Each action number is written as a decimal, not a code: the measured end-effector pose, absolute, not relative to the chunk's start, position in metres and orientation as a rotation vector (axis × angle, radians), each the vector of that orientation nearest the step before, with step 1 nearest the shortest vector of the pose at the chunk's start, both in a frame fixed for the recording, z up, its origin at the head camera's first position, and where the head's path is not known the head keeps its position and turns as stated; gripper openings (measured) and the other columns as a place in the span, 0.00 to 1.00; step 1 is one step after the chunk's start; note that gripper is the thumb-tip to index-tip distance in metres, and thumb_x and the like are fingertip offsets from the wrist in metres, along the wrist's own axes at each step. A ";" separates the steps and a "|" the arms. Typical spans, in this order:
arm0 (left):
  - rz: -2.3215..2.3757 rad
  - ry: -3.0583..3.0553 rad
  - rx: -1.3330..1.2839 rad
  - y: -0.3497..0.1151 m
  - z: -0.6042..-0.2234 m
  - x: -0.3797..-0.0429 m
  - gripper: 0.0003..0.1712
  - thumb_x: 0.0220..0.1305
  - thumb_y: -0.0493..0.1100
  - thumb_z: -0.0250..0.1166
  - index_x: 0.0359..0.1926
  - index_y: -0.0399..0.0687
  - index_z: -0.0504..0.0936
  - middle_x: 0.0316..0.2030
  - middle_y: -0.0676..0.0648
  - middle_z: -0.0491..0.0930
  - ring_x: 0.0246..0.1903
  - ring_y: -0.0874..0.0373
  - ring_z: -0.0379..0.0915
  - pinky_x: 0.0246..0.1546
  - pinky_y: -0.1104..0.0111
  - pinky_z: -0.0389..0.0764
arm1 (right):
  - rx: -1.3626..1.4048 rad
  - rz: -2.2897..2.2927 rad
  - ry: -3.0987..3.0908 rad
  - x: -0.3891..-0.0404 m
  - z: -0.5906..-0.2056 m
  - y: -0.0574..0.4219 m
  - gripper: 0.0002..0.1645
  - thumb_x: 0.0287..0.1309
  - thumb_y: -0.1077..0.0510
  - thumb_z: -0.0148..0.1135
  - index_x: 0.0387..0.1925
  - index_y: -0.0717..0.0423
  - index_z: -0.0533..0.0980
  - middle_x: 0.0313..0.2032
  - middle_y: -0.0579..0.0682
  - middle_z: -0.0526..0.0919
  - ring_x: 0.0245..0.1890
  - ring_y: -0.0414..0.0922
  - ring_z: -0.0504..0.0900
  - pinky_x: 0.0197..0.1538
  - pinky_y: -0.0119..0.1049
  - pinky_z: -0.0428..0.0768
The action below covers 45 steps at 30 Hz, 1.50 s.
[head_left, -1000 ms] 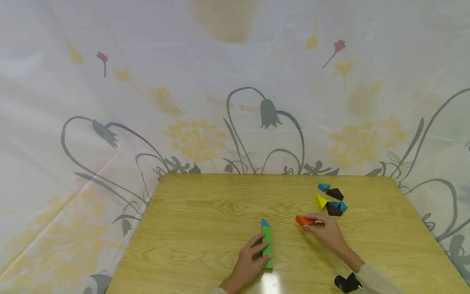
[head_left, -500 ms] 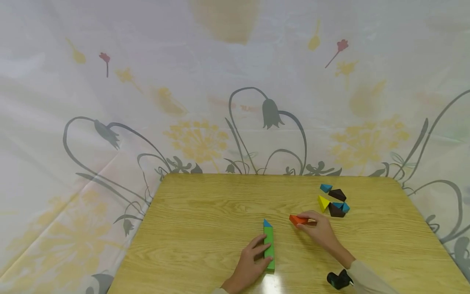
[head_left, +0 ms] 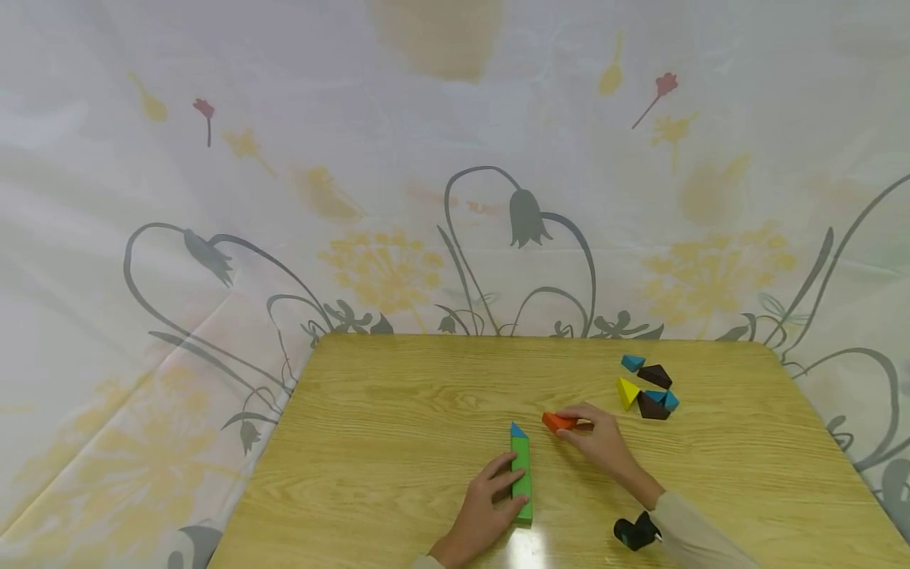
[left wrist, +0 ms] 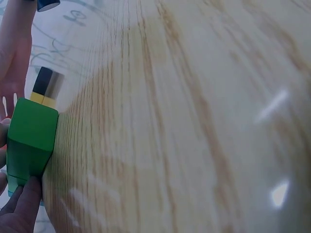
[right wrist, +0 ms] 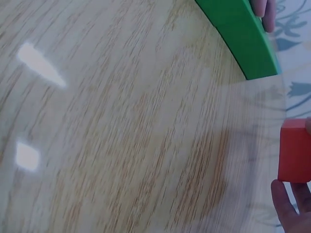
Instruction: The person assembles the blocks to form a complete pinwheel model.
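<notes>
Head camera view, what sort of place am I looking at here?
Probably an indoor tabletop play or recording corner: flower-printed sheeting surrounds a wood-grain table, with a red block and a green bar in use.

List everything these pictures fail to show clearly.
- Head view: part of the green bar, covered by fingers of the left hand.
- Head view: part of the red block, covered by fingers of the right hand.
- Right wrist view: the rest of the red block, cut off by the right edge.
- Head view: whether the yellow piece touches the lower dark piece, too small to tell.
</notes>
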<state>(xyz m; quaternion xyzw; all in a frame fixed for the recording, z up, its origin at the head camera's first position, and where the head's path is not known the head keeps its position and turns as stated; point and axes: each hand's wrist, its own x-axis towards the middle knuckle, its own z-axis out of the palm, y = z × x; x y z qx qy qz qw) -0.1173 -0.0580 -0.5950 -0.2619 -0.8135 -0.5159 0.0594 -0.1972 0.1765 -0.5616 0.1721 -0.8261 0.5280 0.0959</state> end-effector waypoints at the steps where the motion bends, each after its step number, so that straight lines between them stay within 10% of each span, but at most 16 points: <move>1: -1.556 -2.466 -0.791 -0.058 -0.595 -0.117 0.22 0.64 0.45 0.63 0.55 0.35 0.78 0.62 0.40 0.67 0.60 0.43 0.65 0.55 0.69 0.74 | 0.507 1.570 -2.452 -0.198 -0.562 0.175 0.15 0.48 0.64 0.72 0.41 0.61 0.82 0.41 0.56 0.83 0.39 0.53 0.81 0.38 0.36 0.84; 45: -1.619 -2.460 -0.811 -0.059 -0.596 -0.119 0.23 0.65 0.44 0.62 0.56 0.33 0.76 0.62 0.39 0.66 0.60 0.43 0.65 0.50 0.73 0.77 | 0.617 1.631 -2.535 -0.212 -0.579 0.137 0.13 0.51 0.66 0.69 0.42 0.60 0.82 0.40 0.52 0.82 0.40 0.49 0.80 0.40 0.34 0.82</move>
